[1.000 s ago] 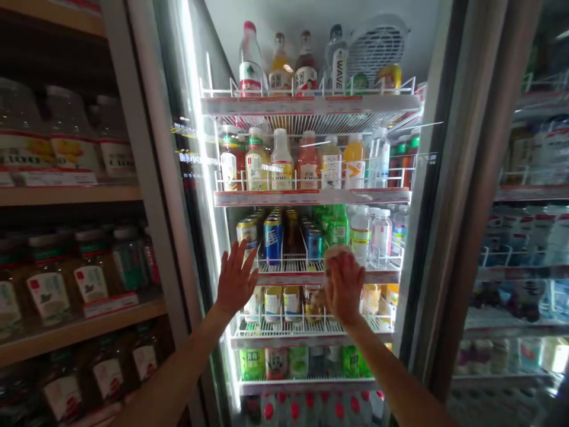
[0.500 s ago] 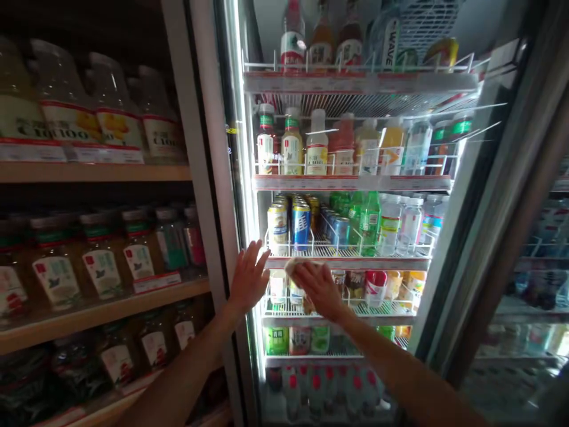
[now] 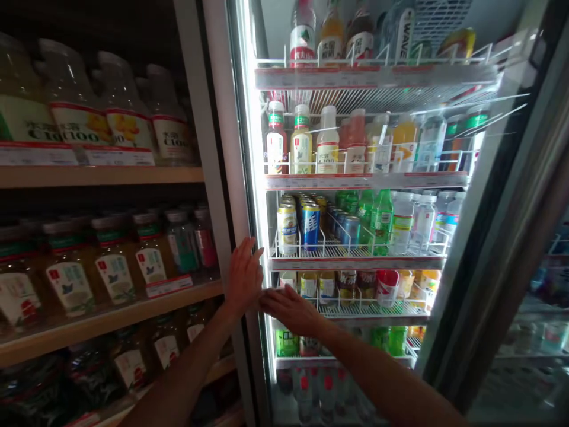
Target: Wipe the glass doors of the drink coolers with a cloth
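A wooden shelf (image 3: 98, 175) with large C100 bottles (image 3: 75, 121) at far left, well apart from both hands. Left hand (image 3: 243, 277) up by the lit edge of the drinks cooler (image 3: 251, 178), fingers spread and released, nothing held. Right hand (image 3: 288, 309) palm down, fingers flat, empty as far as visible, just over the front of the wire rack (image 3: 368, 309), close to the short bottles (image 3: 326, 286). Step in hand looks like work at this rack. Cans (image 3: 311, 226) sit on the rack above.
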Demonstrator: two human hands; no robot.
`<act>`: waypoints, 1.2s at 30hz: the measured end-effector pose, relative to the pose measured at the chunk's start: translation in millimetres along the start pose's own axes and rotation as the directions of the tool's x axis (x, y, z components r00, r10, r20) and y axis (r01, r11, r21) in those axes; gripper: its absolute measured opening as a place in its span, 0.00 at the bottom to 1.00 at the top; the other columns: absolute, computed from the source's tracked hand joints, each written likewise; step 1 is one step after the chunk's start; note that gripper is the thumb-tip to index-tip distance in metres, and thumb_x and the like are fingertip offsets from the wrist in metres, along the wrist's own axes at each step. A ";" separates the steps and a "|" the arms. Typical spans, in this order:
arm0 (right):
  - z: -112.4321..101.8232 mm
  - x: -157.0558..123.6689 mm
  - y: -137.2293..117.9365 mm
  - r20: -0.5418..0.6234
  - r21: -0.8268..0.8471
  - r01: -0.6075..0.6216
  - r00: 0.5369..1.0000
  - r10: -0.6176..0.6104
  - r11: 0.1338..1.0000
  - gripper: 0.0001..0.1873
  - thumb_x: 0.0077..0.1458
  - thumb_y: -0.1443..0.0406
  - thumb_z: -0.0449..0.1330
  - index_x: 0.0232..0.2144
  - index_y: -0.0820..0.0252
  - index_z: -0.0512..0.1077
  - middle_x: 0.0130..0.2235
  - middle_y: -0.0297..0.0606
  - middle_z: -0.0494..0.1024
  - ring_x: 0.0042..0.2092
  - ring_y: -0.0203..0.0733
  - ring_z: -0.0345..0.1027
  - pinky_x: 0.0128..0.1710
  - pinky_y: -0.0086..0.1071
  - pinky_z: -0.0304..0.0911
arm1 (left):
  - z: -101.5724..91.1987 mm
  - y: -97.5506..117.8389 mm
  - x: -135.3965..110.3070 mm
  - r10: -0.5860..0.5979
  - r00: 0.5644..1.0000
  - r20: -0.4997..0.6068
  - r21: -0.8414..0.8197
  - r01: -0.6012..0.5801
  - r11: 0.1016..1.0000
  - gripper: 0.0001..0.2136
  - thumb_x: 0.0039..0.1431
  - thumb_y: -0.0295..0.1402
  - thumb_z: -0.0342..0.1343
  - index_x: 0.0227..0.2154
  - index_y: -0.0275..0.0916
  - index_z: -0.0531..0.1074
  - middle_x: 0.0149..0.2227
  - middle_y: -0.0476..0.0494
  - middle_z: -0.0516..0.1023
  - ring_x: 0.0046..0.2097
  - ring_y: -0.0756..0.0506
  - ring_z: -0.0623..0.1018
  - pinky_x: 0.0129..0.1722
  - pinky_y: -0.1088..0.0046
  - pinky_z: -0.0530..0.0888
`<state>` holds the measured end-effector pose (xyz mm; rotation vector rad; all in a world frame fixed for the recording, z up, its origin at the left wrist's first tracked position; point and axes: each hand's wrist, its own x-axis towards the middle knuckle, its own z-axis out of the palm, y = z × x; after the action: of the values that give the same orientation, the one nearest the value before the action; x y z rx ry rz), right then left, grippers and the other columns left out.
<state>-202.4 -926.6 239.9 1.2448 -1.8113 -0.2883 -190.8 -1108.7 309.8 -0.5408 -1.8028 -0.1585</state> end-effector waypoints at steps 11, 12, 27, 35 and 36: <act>-50.5 -82.5 86.6 -0.290 -0.151 -0.430 0.880 0.376 0.890 0.21 0.56 0.68 0.50 0.53 0.59 0.64 0.58 0.41 0.65 0.66 0.42 0.33 0.64 0.49 0.27 | 11.3 45.4 16.3 0.031 0.999 -0.024 0.063 -0.030 0.998 0.20 0.58 0.26 0.47 0.54 0.38 0.58 0.61 0.35 0.57 0.65 0.41 0.50 0.61 0.54 0.54; -51.0 -92.9 83.3 -0.252 -0.157 -0.388 0.905 0.343 0.908 0.22 0.56 0.69 0.50 0.53 0.57 0.64 0.58 0.39 0.65 0.66 0.42 0.32 0.64 0.48 0.27 | 13.6 52.3 23.2 0.045 0.999 -0.031 0.060 -0.043 0.997 0.20 0.58 0.27 0.47 0.54 0.38 0.59 0.61 0.35 0.57 0.65 0.41 0.49 0.61 0.54 0.54; -85.8 -108.4 143.9 -0.348 -0.178 -0.445 0.863 0.366 0.878 0.22 0.56 0.67 0.51 0.54 0.57 0.63 0.59 0.41 0.63 0.66 0.44 0.37 0.63 0.49 0.32 | 70.3 109.2 111.0 0.046 0.974 -0.220 0.105 -0.023 0.994 0.25 0.59 0.34 0.47 0.59 0.39 0.54 0.63 0.36 0.53 0.66 0.42 0.46 0.63 0.56 0.44; -120.3 -100.3 206.8 -0.595 -0.143 -0.691 0.632 0.496 0.709 0.26 0.56 0.65 0.49 0.58 0.59 0.56 0.64 0.45 0.51 0.66 0.47 0.38 0.62 0.52 0.36 | 68.8 106.5 109.8 0.072 0.971 -0.227 0.140 -0.041 0.989 0.26 0.59 0.33 0.48 0.60 0.39 0.53 0.63 0.36 0.52 0.66 0.42 0.47 0.63 0.56 0.45; -120.9 -98.8 207.5 -0.592 -0.145 -0.686 0.637 0.493 0.713 0.27 0.56 0.66 0.48 0.58 0.59 0.56 0.64 0.45 0.51 0.66 0.48 0.38 0.62 0.52 0.36 | 68.8 106.5 110.0 0.075 0.971 -0.228 0.142 -0.043 0.989 0.26 0.59 0.33 0.48 0.60 0.39 0.52 0.63 0.36 0.52 0.66 0.42 0.47 0.63 0.56 0.45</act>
<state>-230.7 -713.0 384.9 0.3360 -1.4932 0.1021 -226.9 -958.1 374.3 -0.4580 -1.5547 -0.0540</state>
